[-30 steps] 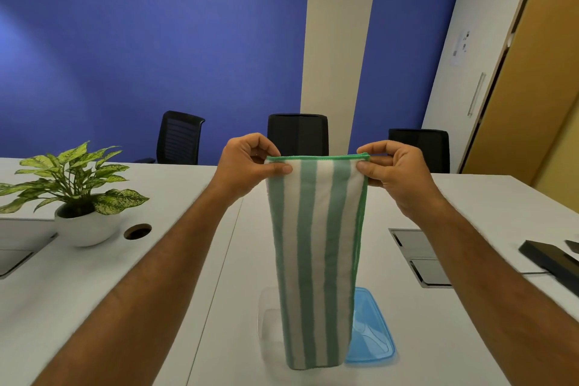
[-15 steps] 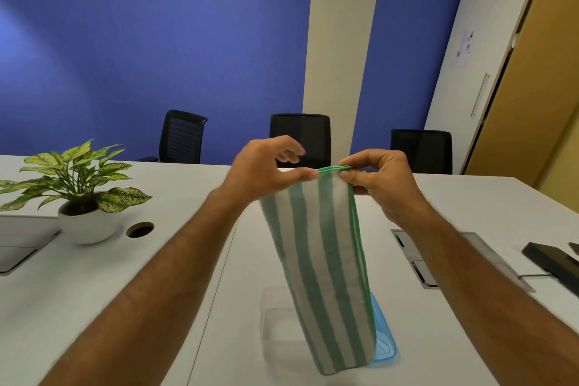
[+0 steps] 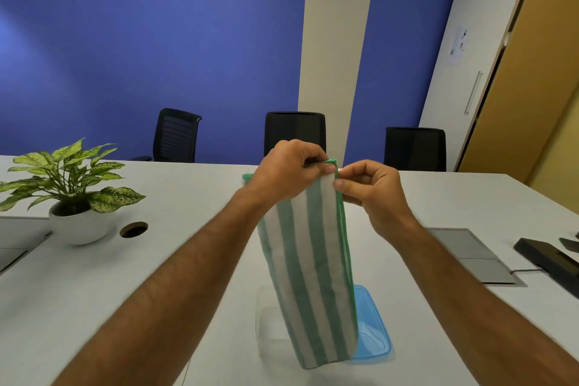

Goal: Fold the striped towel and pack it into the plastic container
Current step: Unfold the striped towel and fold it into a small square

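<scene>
Head view: green-and-white striped towel [image 3: 308, 273], soft terry with a green stitched hem, held aloft in a long narrow fold above the smooth white bench [image 3: 188, 229]. Left hand [image 3: 286, 171] pinched shut on the top edge, right hand [image 3: 368, 189] pinched on the same edge just beside it, fingertips nearly touching. Directly beneath the hanging cloth, a clear plastic container [image 3: 269, 326], rectangular with rounded corners, and at its right a translucent blue lid [image 3: 374, 332]. Far left, a leafy plant in a round white pot [image 3: 80, 226].
</scene>
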A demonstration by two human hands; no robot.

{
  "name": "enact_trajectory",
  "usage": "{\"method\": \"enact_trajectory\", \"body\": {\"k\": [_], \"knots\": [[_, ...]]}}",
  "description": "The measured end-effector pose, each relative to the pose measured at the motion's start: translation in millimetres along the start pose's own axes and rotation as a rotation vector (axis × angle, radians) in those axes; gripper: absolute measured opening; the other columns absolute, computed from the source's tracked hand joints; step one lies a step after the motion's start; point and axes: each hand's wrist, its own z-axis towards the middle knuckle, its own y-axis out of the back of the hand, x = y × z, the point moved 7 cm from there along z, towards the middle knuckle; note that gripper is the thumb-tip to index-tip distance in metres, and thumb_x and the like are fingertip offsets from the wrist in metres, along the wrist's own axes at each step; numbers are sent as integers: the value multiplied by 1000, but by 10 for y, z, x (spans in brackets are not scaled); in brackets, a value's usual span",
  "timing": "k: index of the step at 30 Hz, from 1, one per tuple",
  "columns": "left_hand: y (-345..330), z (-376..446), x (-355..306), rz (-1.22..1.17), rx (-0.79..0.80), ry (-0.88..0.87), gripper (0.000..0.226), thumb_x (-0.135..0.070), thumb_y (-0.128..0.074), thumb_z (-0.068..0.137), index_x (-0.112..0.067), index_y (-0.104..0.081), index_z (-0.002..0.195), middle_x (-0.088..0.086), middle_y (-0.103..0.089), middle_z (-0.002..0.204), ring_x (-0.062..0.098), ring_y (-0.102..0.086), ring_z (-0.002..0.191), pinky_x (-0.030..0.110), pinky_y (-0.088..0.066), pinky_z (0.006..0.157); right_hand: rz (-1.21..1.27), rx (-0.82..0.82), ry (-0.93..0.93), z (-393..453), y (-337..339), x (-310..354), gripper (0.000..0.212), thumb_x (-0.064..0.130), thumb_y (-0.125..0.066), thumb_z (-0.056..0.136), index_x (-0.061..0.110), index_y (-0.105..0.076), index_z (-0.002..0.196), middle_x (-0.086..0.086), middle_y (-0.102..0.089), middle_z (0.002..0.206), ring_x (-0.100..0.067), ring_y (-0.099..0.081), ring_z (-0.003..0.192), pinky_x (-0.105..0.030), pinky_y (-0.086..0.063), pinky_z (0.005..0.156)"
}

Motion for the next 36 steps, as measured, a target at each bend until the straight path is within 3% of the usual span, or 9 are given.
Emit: {"method": "enact_trajectory", "body": {"k": [2, 6, 12, 17, 21, 25, 27, 34, 36], "knots": [[54, 6, -28, 46, -50, -11, 18, -37, -71, 87, -20, -76, 92, -6, -74, 78, 14, -67, 71, 38, -59, 68, -26, -9, -1, -35, -24, -119, 14, -2, -77, 75, 0, -70, 87, -28, -72, 93, -47, -69, 89, -53, -59, 83], [119, 6, -111, 140, -68, -68, 19, -36, -70, 88, -18, -76, 94, -3, -75, 82, 15, -67, 72, 37, -59, 70, -97, -25, 23, -68, -75, -311, 18, 8, -82, 72, 2, -73, 87, -18, -75, 89, -38, -72, 83, -47, -61, 82], [220, 5, -169, 188, -99, -153, 20, -34, -71, 88, -17, -77, 94, -1, -76, 82, 17, -68, 69, 39, -60, 68, -117, 137, -56, -144, -284, -563, 15, 12, -77, 80, 2, -75, 91, -11, -78, 90, -27, -74, 82, -40, -61, 81], [422, 28, -210, 212, -167, -186, 19, -35, -72, 87, -16, -77, 89, -2, -76, 78, 16, -64, 65, 34, -55, 64, -165, 278, -124, -270, -395, -900, 25, 16, -71, 85, 0, -74, 104, -14, -76, 105, -31, -72, 99, -47, -56, 94], [562, 78, -148, 264, -177, -164, 22, -41, -69, 86, -19, -76, 88, -1, -74, 74, 23, -64, 67, 41, -56, 67, -177, 357, -204, -384, -465, -1127, 49, 41, -69, 81, -1, -72, 106, -20, -74, 109, -29, -71, 96, -53, -52, 95], [711, 129, -124, 250, -209, -164, 26, -44, -67, 84, -20, -76, 85, 0, -73, 71, 25, -63, 65, 42, -55, 66, -203, 423, -296, -506, -477, -1386, 26, 19, -64, 92, -1, -72, 107, -20, -74, 109, -32, -72, 97, -51, -54, 94], [788, 150, -127, 234, -236, -171, 26, -43, -68, 84, -18, -76, 84, 1, -73, 70, 25, -62, 62, 42, -54, 64, -224, 458, -328, -587, -484, -1510, 22, 17, -65, 91, 3, -74, 106, -17, -75, 106, -23, -72, 93, -49, -55, 93], [954, 205, -172, 220, -272, -205, 23, -40, -70, 85, -18, -77, 88, -1, -74, 75, 20, -64, 64, 38, -56, 66, -430, 531, -363, -807, -546, -1801, 49, 58, -67, 78, 18, -76, 105, -3, -76, 104, -16, -70, 89, -47, -55, 91], [983, 206, -197, 217, -283, -212, 23, -39, -70, 85, -18, -78, 89, -3, -75, 76, 18, -64, 64, 36, -55, 65, -492, 537, -353, -857, -557, -1838, 75, 78, -57, 68, 18, -75, 108, 1, -74, 108, -13, -68, 94, -43, -54, 94]]}}
